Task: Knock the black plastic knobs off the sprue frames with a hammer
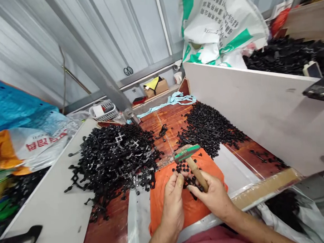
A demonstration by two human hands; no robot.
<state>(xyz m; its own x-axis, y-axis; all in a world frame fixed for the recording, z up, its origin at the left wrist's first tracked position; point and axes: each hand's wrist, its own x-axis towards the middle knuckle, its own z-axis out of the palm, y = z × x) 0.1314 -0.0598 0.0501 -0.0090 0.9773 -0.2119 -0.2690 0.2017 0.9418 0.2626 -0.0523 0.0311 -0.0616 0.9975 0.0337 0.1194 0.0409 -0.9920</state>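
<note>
In the head view, my right grip (216, 195) holds a green-headed hammer with a pale wooden handle (195, 171); its head points away from me, beyond my fingers. My left grip (174, 192), just beside it, has thumb and fingertips drawn together near small round black pieces (183, 165); I cannot tell whether it pinches one. Pieces lie ahead of both grips on an orange cloth (194, 213) spread over the reddish-brown wooden surface (151, 123).
</note>
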